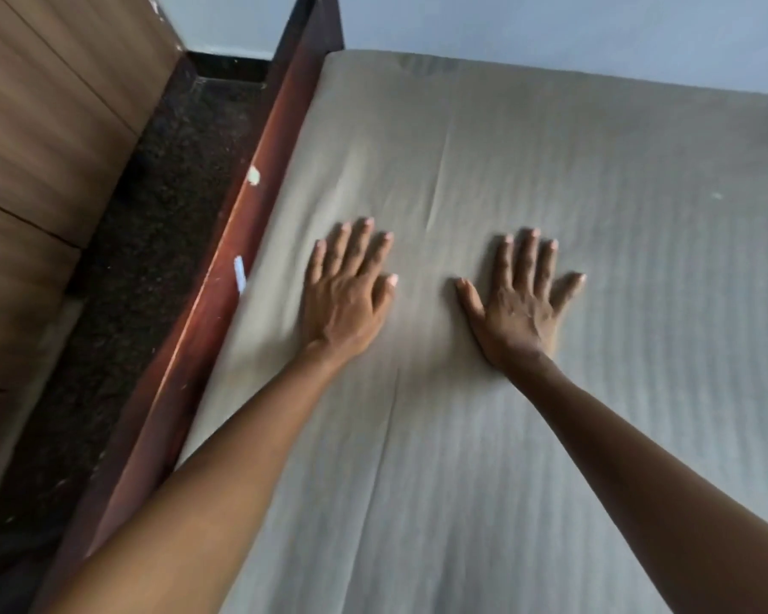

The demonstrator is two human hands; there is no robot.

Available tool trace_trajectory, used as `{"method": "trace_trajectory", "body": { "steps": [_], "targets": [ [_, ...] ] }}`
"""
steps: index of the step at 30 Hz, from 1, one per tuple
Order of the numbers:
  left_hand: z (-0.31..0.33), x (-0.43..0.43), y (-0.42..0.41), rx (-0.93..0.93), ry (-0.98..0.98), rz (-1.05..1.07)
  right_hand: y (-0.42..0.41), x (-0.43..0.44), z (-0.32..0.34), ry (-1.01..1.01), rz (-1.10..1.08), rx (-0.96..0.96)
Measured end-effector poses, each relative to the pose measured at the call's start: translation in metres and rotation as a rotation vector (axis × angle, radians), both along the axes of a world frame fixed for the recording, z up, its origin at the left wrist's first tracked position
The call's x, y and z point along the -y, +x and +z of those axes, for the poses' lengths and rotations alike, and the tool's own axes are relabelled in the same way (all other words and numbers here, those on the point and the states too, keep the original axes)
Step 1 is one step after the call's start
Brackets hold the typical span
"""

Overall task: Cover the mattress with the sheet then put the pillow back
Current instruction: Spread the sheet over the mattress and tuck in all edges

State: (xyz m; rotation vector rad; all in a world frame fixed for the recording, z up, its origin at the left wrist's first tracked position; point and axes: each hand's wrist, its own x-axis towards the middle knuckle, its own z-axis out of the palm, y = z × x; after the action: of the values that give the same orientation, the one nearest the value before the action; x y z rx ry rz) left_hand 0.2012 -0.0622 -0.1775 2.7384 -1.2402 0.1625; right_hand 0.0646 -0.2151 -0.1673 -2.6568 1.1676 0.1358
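Pale blue walls point(550, 28) close off the far side of the room, with a brown wood-grain cabinet point(54, 104) and a strip of dark speckled floor point(160, 214) to our left. Beside them runs the reddish-brown wooden side rail of the bed point(222, 277).

The grey-beige striped cotton sheet point(595, 179) lies across the whole top that we can see, reaching the rail and the far edge. The mattress is hidden beneath it. A long fold crease point(431, 183) runs lengthways between our hands.

Our left hand point(346, 299) and right hand point(522, 303) both rest flat on the sheet, palms down, fingers straight and spread, gripping nothing.

We judge the covering nearly done, with only smoothing left, and perhaps tucking at edges we cannot see. The pillow is not in view, so putting it back remains.
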Motion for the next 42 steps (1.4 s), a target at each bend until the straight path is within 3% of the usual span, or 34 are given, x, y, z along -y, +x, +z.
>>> {"method": "trace_trajectory", "body": {
  "steps": [8,12,18,28,37,42],
  "targets": [
    [0.009,-0.063,0.028,-0.022,-0.002,0.074,0.068,-0.114,0.003,0.022,0.317,0.056],
    [0.014,-0.091,0.021,-0.052,0.014,-0.056,0.066,-0.146,0.001,0.01,0.374,0.062],
    [0.021,-0.125,-0.011,-0.168,-0.109,-0.007,0.054,-0.184,0.001,0.017,0.384,0.098],
    [0.028,-0.204,-0.07,-0.213,-0.095,-0.01,0.009,-0.275,-0.007,0.003,0.421,0.171],
    [0.039,-0.304,-0.145,-0.261,-0.024,0.009,-0.06,-0.378,0.001,0.125,0.473,0.158],
    [0.054,-0.328,-0.211,-0.225,-0.023,0.177,-0.118,-0.392,0.018,0.105,0.609,0.172]
  ]
}}
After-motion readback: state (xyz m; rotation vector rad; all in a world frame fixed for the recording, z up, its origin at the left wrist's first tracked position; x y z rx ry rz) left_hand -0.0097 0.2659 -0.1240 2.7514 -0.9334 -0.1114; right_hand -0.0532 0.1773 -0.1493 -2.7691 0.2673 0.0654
